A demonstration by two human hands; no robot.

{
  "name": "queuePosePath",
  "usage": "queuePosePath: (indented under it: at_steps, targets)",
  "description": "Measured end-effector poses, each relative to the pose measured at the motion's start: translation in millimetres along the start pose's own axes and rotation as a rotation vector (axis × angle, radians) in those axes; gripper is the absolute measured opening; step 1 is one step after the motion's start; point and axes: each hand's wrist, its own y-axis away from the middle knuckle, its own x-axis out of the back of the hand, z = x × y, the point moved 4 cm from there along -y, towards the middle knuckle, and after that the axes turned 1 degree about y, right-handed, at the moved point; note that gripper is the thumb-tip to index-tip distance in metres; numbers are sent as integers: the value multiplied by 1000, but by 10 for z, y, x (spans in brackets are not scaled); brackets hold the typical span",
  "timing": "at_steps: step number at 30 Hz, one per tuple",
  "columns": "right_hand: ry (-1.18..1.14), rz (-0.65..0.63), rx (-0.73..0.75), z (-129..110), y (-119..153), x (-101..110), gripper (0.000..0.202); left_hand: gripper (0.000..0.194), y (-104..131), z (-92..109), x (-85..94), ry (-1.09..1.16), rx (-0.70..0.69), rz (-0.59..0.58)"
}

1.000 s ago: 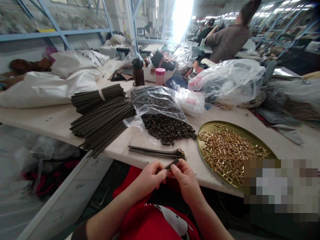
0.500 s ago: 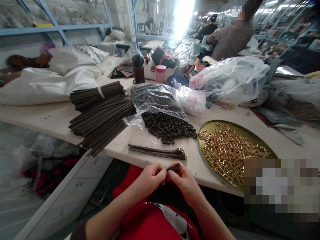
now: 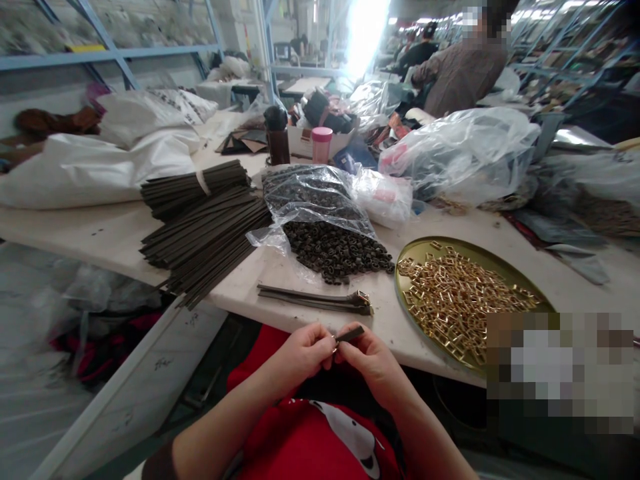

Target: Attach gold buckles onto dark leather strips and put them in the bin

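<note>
**A:** So what was on that bench shot? Biggest stuff first pls.

**B:** Big pale surface (image 3: 115,243) ran across the whole view, loaded with junk. At the back were white sacks (image 3: 100,167) and a puffy clear plastic bag (image 3: 465,153), with a co-worker (image 3: 460,73) standing well behind those. Then a fat stack of dark strips (image 3: 205,227) on the left part, some of it banded together. Just right of that, a clear bag spilling a pile of small dark loops (image 3: 335,250). Near the right edge sat a round gold tray (image 3: 415,250) full of gold buckles (image 3: 460,297).

**A:** And the hands?

**B:** Close to the front edge lay a couple of finished straps (image 3: 315,300) with metal ends. Just below those, off the surface and over the person's red top, both hands met. The left hand (image 3: 300,353) was curled nearly closed, fingertips pinching one end of a short dark strap piece (image 3: 349,334). The right hand (image 3: 373,363) was curled the same way, pinching the other side of it. There was a tiny metallic bit where the thumbs met, too small to make out.
</note>
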Motion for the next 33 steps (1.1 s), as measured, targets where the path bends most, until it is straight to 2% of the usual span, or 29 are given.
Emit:
queuePosePath:
  at_steps: [5,12,14,18,21,29,33]
  targets:
    - [43,25,19,-22,10,-19,26,14,-9,-28,20,-55,-56,37]
    - [209,115,150,-90,51,-19,25,11,-5,-39,51,-139,-125,74]
    - [347,136,277,-130,88,-17,18,12,19,7,50,-180,-147,80]
    - [783,256,705,-222,212,-46,4,11,52,78,48,-298,-212,151]
    - [960,290,863,-195,249,-75,9,11,61,75,41,-358,-248,225]
    - [948,401,961,-138,299,-53,15,12,80,86,-10,-338,-268,265]
    - [964,347,952,-122,294,-112,23,12,67,85,11,-271,-260,285]
